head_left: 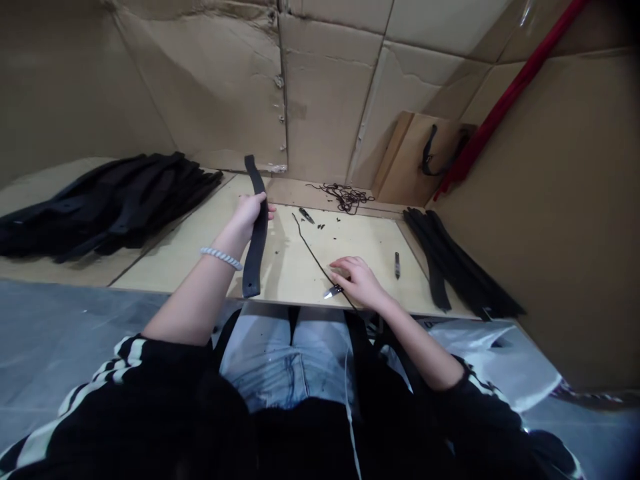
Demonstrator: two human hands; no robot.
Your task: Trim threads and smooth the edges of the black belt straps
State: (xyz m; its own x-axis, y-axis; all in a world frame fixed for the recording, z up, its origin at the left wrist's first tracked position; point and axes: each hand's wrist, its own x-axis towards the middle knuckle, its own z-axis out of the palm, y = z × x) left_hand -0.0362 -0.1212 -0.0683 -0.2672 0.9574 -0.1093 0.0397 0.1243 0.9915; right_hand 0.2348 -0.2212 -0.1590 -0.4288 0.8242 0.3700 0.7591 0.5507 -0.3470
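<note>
Gripped near its middle, a long black strip (pixel 256 257) hangs over the left part of the pale board, with my left hand (pixel 254 210) closed around it. The strip has a small hole at its near end. My right hand (pixel 359 281) is at the board's near edge, fingers curved beside a thin black cord (pixel 311 251) and over a small blade with a dark handle (pixel 333 291). Whether the fingers grip the blade or the cord is hard to tell.
Black strips (pixel 115 203) are heaped at the left, others (pixel 455 267) lie at the right. Tangled cord (pixel 345 197), a small dark tool (pixel 307 215) and another tool (pixel 397 265) are on the board (pixel 370 240). A wooden block (pixel 413 160) leans against cardboard walls.
</note>
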